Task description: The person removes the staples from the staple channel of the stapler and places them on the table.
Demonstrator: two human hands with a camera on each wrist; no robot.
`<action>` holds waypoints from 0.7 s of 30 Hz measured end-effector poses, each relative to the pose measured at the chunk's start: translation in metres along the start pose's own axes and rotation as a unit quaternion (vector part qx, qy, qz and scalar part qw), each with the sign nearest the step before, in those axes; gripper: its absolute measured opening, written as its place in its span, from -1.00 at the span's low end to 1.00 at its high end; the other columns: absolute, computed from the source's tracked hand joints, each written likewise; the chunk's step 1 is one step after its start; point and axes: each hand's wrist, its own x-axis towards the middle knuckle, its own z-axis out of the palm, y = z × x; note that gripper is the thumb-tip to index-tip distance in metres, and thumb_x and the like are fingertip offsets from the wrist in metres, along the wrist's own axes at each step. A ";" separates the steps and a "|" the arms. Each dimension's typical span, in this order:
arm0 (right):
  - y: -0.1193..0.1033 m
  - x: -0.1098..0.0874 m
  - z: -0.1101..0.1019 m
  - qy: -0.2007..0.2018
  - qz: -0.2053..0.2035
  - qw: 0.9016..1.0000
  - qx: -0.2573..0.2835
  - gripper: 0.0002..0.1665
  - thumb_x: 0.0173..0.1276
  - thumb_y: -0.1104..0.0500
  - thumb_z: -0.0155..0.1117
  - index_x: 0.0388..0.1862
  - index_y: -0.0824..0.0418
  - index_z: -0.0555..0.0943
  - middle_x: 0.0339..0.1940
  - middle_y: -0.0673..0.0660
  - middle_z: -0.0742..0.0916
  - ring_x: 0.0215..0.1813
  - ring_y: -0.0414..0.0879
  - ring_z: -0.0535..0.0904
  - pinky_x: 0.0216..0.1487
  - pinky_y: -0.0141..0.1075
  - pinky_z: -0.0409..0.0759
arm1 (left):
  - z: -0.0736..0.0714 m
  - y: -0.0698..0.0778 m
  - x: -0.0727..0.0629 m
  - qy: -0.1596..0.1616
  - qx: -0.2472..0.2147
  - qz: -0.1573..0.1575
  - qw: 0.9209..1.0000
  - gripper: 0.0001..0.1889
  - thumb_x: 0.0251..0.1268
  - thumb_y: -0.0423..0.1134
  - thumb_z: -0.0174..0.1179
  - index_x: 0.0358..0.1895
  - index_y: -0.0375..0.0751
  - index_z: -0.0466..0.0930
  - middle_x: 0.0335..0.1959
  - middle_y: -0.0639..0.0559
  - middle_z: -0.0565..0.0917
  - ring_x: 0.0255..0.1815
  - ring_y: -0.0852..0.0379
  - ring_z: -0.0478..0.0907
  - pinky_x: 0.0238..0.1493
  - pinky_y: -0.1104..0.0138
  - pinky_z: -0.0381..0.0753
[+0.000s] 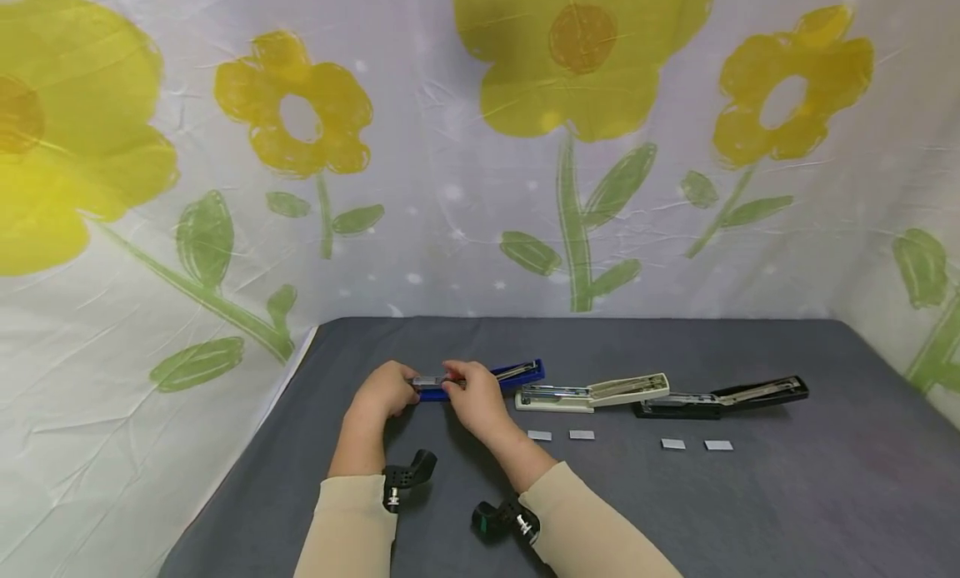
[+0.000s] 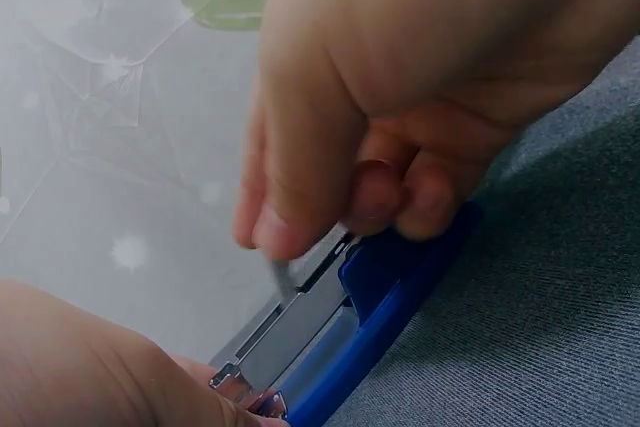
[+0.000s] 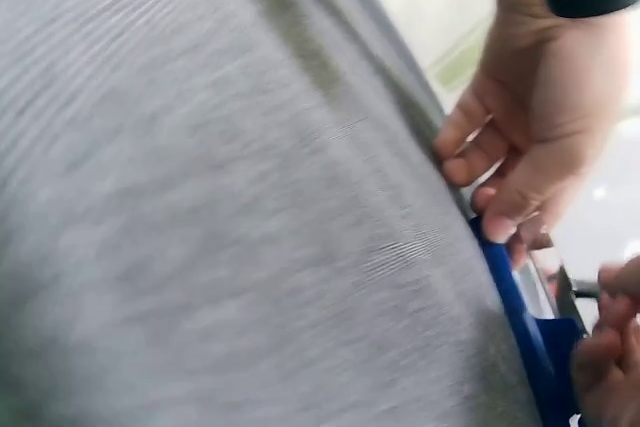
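A blue stapler (image 1: 432, 394) lies opened out on the dark table, its lid (image 1: 517, 373) folded back to the right and its metal magazine (image 2: 300, 324) exposed. My left hand (image 1: 388, 388) grips the stapler's front end, thumb and fingers about it; in the right wrist view this hand (image 3: 545, 117) appears from the side. Over the magazine, my right hand (image 1: 476, 399) pinches a small grey strip of staples (image 2: 284, 275), tilted with its lower end at the magazine channel. The strip is blurred and partly covered by the fingers.
To the right lie an opened cream stapler (image 1: 555, 401) and an opened black stapler (image 1: 678, 408). In front of them are short grey staple strips, one pair including a strip (image 1: 539, 435) and another pair including a strip (image 1: 718, 445). A flower-printed curtain (image 1: 420, 186) hangs behind the table.
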 end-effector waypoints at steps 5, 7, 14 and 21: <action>0.000 0.002 -0.002 -0.017 -0.004 1.000 0.008 -0.61 0.46 0.35 0.30 0.24 0.39 0.64 -0.04 0.21 0.75 -0.01 0.08 0.69 -0.10 -0.18 0.67 | 0.001 0.000 0.000 0.003 -0.003 0.002 1.000 -0.64 0.31 -0.48 0.28 0.17 -0.33 0.69 -0.46 -0.09 0.65 -0.56 0.05 0.53 -0.50 0.29 0.47; 0.000 0.002 0.000 0.009 -0.017 0.999 -0.032 -0.66 0.44 0.32 0.34 0.16 0.35 0.69 -0.10 0.18 0.77 -0.06 0.05 0.71 -0.13 -0.20 0.67 | 0.001 0.001 0.001 0.003 -0.005 0.001 1.000 -0.64 0.32 -0.48 0.28 0.18 -0.32 0.69 -0.45 -0.09 0.65 -0.56 0.06 0.52 -0.50 0.29 0.46; -0.001 0.004 -0.006 0.068 0.000 0.998 -0.018 -0.79 0.42 0.29 0.38 -0.01 0.29 0.77 -0.22 0.11 0.79 -0.25 -0.06 0.72 -0.30 -0.26 0.65 | 0.001 0.003 0.001 0.003 -0.005 -0.001 1.000 -0.63 0.31 -0.46 0.30 0.18 -0.30 0.70 -0.33 -0.11 0.69 -0.51 0.04 0.54 -0.47 0.27 0.49; -0.015 0.008 -0.037 -0.034 0.086 0.994 0.060 -0.81 0.38 0.33 0.34 -0.05 0.29 0.74 -0.34 0.09 0.72 -0.47 -0.13 0.55 -0.48 -0.29 0.52 | 0.002 0.002 0.001 0.005 -0.004 -0.012 1.000 -0.63 0.30 -0.46 0.31 0.18 -0.29 0.70 -0.22 -0.14 0.71 -0.48 0.02 0.56 -0.46 0.26 0.50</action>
